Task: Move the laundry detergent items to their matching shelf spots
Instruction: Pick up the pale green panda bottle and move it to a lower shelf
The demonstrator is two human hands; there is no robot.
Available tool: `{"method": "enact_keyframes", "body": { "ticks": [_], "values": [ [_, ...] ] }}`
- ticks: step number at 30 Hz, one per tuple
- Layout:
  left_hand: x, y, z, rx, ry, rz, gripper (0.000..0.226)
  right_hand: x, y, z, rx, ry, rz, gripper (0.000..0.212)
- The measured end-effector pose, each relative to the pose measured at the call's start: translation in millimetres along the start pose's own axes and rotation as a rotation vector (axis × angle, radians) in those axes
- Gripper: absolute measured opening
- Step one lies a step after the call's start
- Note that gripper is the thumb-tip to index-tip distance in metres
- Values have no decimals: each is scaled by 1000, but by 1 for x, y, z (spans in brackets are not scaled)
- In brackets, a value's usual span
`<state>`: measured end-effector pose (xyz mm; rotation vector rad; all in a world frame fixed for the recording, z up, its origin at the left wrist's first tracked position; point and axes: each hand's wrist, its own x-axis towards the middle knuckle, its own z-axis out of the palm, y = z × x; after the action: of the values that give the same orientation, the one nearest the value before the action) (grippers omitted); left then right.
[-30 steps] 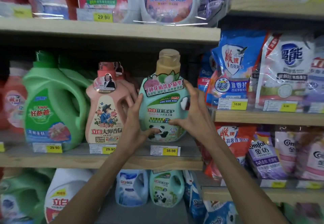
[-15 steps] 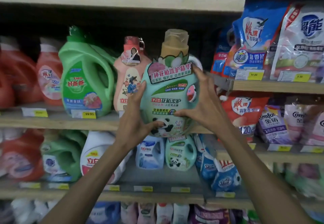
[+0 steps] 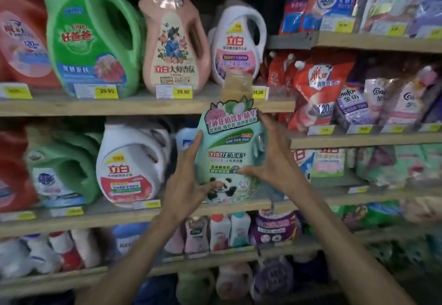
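A mint-green detergent bottle (image 3: pixel 229 147) with a tan cap and a panda on its label is held upright in front of the second shelf (image 3: pixel 143 214). My left hand (image 3: pixel 186 185) grips its left side, thumb across the lower label. My right hand (image 3: pixel 270 161) grips its right side, fingers curled behind it and thumb on the front. On the upper shelf (image 3: pixel 119 106), behind a 35.00 price tag (image 3: pixel 259 92), stands a white handled bottle (image 3: pixel 235 44).
The upper shelf carries a red bottle (image 3: pixel 21 39), a green jug (image 3: pixel 91 34) and a pink bottle (image 3: pixel 174 39). A white jug (image 3: pixel 131 163) and a green one (image 3: pixel 62 171) stand left of my hands. Refill pouches (image 3: pixel 334 89) fill the right-hand shelves. Small bottles (image 3: pixel 220 231) line the shelf below.
Both hands have lifted the mint-green bottle off the upper shelf and brought it down to the second shelf's level. The view has dropped, and a white bottle now shows in the vacated spot.
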<state>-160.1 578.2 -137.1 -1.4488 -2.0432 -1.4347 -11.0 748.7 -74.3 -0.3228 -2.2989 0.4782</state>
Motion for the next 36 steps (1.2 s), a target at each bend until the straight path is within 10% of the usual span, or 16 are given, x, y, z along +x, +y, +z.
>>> {"method": "enact_keyframes", "body": {
  "ticks": [13, 36],
  "values": [
    [-71, -106, 91, -59, -122, -148, 124, -66, 76, 108, 7, -116, 259, 134],
    [75, -148, 177, -173, -134, -162, 126, 67, 192, 102, 137, -125, 227, 127]
  ]
}}
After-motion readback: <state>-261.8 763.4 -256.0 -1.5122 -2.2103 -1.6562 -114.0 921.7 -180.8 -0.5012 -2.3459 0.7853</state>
